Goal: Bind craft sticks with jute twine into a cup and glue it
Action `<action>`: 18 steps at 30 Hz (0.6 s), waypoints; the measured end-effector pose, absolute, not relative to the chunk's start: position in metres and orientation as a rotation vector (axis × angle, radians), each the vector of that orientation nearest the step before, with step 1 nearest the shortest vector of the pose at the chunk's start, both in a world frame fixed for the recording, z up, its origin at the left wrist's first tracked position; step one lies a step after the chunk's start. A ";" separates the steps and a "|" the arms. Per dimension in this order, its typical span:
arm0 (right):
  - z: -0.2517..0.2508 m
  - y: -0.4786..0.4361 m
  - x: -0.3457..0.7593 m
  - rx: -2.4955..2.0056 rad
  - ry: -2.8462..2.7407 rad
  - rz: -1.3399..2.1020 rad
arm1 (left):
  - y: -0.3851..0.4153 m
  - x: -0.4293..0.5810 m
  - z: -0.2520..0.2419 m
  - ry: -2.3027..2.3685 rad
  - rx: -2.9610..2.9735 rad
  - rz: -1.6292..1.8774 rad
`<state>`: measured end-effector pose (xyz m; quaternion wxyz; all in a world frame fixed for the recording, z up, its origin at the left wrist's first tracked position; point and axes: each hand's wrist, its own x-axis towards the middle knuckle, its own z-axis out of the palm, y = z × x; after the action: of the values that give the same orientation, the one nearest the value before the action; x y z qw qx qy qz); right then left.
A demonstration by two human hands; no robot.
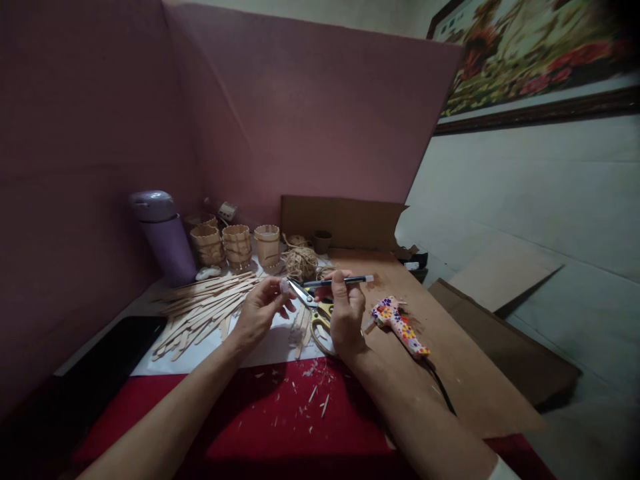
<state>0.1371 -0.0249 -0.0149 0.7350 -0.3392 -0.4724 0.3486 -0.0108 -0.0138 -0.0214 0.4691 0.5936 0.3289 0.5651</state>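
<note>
My right hand is closed around a dark pen with a clear end, held almost level. My left hand pinches a small, pale, see-through piece between thumb and fingertips; its kind is too small to make out. Between the hands are scissors with yellowish handles, blades pointing up and left, partly behind my right hand. Beside my left hand, flat wooden craft sticks lie in a loose pile on white paper. A few short sticks lie below the scissors.
Behind stand wooden-stick cups, balls of twine and a purple bottle. A flower-patterned glue gun with a cord rests on the brown board at right. A black phone-like slab lies left. Shavings dot the red cloth.
</note>
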 end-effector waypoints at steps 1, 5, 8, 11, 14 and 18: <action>-0.014 -0.028 0.138 -0.757 -1.117 0.688 | -0.014 -0.010 -0.022 0.820 1.472 1.426; -0.016 -0.038 0.139 -0.776 -1.322 0.514 | -0.012 -0.009 -0.028 0.853 1.530 1.492; -0.018 -0.039 0.139 -0.763 -1.373 0.463 | -0.012 -0.008 -0.030 0.853 1.554 1.499; -0.020 -0.037 0.140 -0.753 -1.375 0.427 | -0.012 -0.008 -0.032 0.854 1.566 1.498; -0.020 -0.037 0.141 -0.759 -1.371 0.410 | -0.012 -0.008 -0.033 0.852 1.570 1.487; -0.015 -0.039 0.142 -0.813 -1.437 0.291 | -0.013 -0.008 -0.033 0.852 1.566 1.486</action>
<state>0.1418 -0.0392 -0.0149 0.6686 -0.3605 -0.6374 0.1290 -0.0078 -0.0126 -0.0327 0.3991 0.6186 0.3365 0.5872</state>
